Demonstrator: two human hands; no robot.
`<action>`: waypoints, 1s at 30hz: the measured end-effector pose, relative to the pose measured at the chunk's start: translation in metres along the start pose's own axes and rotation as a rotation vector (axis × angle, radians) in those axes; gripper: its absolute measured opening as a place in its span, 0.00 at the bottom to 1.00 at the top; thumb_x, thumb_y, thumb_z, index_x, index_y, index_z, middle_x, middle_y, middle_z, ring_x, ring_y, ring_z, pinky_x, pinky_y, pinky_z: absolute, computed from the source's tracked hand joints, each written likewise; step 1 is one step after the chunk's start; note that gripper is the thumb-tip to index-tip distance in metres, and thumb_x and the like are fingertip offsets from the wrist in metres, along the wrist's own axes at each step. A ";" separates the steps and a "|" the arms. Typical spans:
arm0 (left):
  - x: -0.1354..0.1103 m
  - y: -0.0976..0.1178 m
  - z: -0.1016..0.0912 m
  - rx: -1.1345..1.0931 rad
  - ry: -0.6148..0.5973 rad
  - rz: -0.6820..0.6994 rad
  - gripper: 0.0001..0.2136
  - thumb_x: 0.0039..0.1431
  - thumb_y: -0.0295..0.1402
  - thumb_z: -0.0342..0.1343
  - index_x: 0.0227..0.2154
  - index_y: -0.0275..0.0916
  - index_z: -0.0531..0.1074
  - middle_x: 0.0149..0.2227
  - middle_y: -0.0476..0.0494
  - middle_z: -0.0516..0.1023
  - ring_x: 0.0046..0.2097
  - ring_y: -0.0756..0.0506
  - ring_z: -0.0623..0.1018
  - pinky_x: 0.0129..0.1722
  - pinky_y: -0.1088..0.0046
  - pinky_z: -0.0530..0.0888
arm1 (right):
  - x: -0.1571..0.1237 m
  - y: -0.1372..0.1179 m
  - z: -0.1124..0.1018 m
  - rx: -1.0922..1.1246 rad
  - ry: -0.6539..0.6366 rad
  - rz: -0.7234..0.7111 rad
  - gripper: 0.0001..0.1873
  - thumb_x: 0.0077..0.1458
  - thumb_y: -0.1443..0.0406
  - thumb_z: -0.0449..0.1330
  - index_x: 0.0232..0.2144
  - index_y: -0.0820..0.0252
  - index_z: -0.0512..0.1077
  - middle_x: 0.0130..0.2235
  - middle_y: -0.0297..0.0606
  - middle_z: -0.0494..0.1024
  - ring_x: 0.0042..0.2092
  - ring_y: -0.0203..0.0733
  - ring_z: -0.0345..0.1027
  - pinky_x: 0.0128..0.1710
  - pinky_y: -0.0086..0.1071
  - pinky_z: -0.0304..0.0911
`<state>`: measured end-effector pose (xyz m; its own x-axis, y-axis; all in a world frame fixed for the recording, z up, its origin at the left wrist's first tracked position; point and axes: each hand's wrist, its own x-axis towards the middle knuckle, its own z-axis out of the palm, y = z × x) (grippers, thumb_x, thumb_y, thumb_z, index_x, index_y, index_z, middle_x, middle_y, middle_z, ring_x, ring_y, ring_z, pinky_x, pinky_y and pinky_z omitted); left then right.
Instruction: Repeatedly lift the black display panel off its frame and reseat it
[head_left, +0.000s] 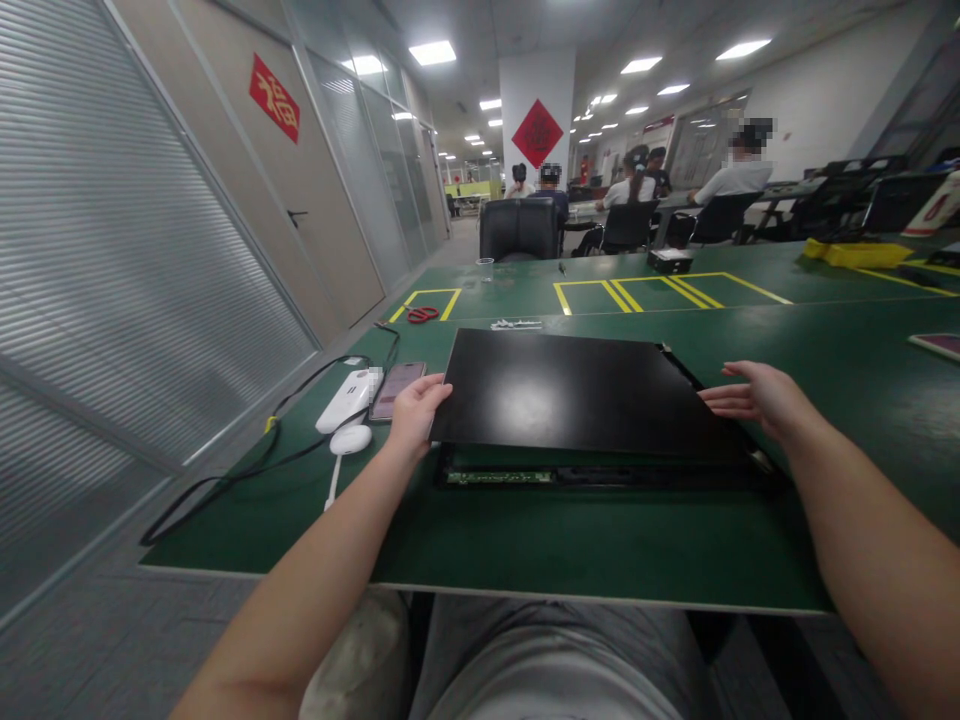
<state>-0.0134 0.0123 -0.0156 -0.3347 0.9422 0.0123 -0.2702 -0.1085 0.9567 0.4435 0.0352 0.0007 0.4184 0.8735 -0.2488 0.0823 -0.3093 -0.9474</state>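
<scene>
A flat black LCD screen panel lies tilted over a black frame, its left side raised. Along the frame's near side shows a strip of green circuit board. My left hand pinches the panel's left edge between thumb and fingers. At the right edge is my right hand, its fingers stretched out flat and its thumb apart. Whether those fingertips touch the panel or the frame, I cannot tell. The rest of the frame is hidden beneath the panel.
Left of the panel lie a phone, a white device, a round white puck and a looping black cable. Red-handled scissors and a small metal tool lie beyond. A yellow tray stands far right. Several people sit behind.
</scene>
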 end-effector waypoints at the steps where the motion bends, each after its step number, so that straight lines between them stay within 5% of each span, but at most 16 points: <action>1: 0.000 -0.002 0.000 0.003 -0.008 -0.010 0.22 0.28 0.33 0.72 0.33 0.33 0.77 0.28 0.45 0.81 0.30 0.47 0.78 0.35 0.70 0.74 | -0.001 0.000 0.000 -0.012 0.010 -0.001 0.14 0.59 0.64 0.53 0.47 0.60 0.62 0.24 0.46 0.78 0.26 0.45 0.76 0.26 0.31 0.71; 14: -0.001 -0.011 -0.001 0.056 -0.060 -0.036 0.22 0.32 0.34 0.73 0.34 0.35 0.77 0.29 0.46 0.82 0.32 0.47 0.79 0.37 0.69 0.75 | -0.009 -0.004 0.002 -0.087 0.034 -0.077 0.08 0.59 0.65 0.55 0.42 0.58 0.63 0.22 0.41 0.77 0.24 0.43 0.74 0.24 0.30 0.70; 30: 0.000 -0.018 0.000 0.123 -0.055 -0.073 0.18 0.37 0.32 0.72 0.34 0.35 0.76 0.30 0.44 0.82 0.34 0.44 0.80 0.40 0.66 0.76 | -0.007 0.001 0.002 -0.328 0.115 -0.189 0.15 0.54 0.62 0.63 0.45 0.59 0.71 0.28 0.39 0.79 0.27 0.40 0.74 0.26 0.29 0.71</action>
<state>-0.0084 0.0141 -0.0325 -0.2669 0.9626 -0.0462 -0.1782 -0.0022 0.9840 0.4391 0.0299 0.0008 0.4651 0.8846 -0.0343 0.4443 -0.2667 -0.8553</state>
